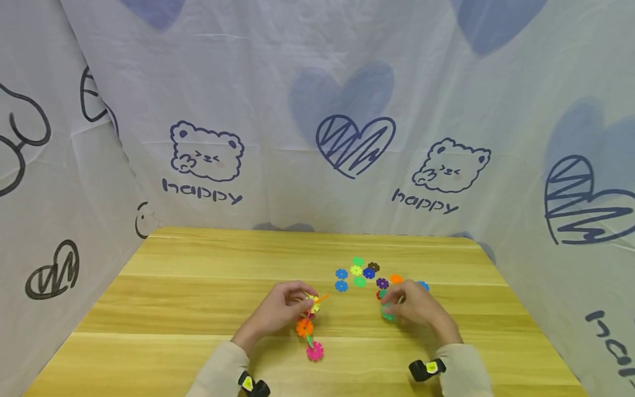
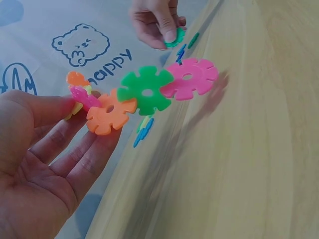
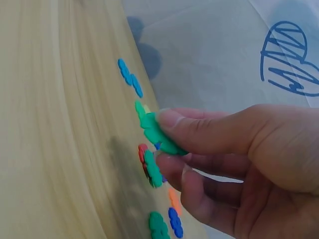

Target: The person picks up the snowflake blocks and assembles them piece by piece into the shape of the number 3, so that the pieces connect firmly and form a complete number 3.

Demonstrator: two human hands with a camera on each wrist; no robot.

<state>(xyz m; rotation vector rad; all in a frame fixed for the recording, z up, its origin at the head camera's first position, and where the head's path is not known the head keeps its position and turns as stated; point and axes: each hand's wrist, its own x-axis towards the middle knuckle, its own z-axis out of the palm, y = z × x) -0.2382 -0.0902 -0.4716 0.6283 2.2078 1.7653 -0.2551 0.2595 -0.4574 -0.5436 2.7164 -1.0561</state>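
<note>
My left hand [image 1: 283, 310] pinches a chain of interlocked notched plastic discs between thumb and fingers. From the grip, an orange disc [image 2: 101, 121], a green disc [image 2: 130, 89] and a pink disc [image 2: 202, 79] run outward in the left wrist view, raised over the table. Nearer the thumb are another pink disc [image 2: 84, 98], a small orange one [image 2: 77, 78] and yellow pieces, partly hidden by the fingers. On the other side, my right hand [image 1: 419, 304] pinches a single green disc [image 3: 155, 133] by its edge, above several loose discs.
Loose discs lie on the wooden table [image 1: 198, 275] toward its far side: blue [image 1: 341, 286], yellow [image 1: 356, 270], brown [image 1: 374, 267], purple [image 1: 382, 283] and orange [image 1: 396, 279] among them. A printed white curtain [image 1: 278, 165] hangs behind the table and along both sides.
</note>
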